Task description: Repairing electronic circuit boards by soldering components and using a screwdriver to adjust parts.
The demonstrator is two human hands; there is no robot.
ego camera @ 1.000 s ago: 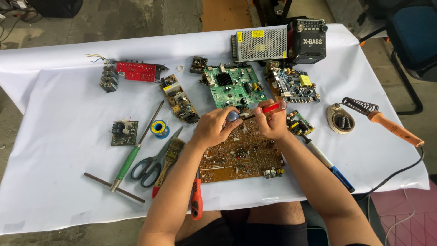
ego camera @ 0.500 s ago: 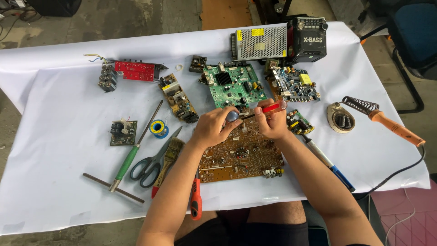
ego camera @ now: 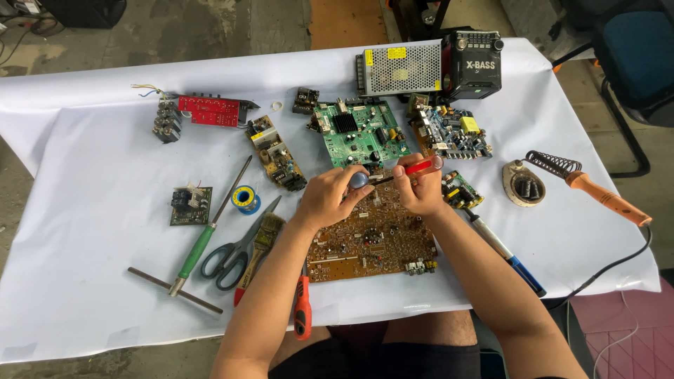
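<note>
Both my hands meet over the brown board
Left hand pinches a blue capacitor; right hand grips a red screwdriver; green board just beyond

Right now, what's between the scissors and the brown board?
Head view: a paintbrush lies between the scissors and brown board, crossed by the left forearm.

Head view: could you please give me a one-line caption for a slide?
Left hand and right hand hold a red-handled tool over a brown circuit board on a white-covered table.
</note>
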